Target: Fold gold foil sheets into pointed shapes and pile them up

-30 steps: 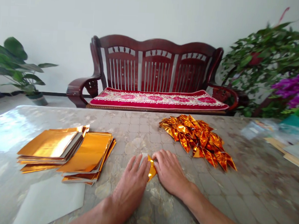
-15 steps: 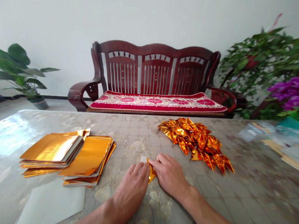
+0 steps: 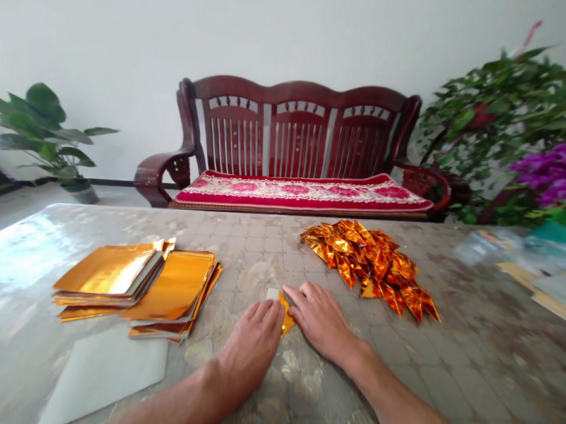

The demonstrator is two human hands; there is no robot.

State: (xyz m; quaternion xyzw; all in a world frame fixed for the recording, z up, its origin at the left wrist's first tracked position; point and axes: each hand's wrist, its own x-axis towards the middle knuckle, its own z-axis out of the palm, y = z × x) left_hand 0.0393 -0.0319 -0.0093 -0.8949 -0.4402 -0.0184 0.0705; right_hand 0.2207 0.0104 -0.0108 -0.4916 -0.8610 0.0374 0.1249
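A small piece of gold foil paper [image 3: 286, 316] lies on the marble-patterned table [image 3: 445, 372] between my hands, partly folded, with its white back showing at the top. My left hand [image 3: 253, 348] lies over its left side, fingers pressed down on it. My right hand [image 3: 321, 320] rests on its right side, fingertips pinching the fold. Most of the piece is hidden under my fingers. A heap of folded gold foil shapes [image 3: 369, 261] sits just beyond my right hand.
Two stacks of flat gold foil sheets [image 3: 139, 282] lie at the left, with a white sheet [image 3: 106, 370] in front of them. Papers and plastic bags [image 3: 540, 270] sit at the table's right edge. A dark wooden bench [image 3: 295, 152] and potted plants stand behind.
Both hands stayed on the gold piece; my right fingers shifted slightly along the fold. The camera drifted a little, so the stacks appear further right.
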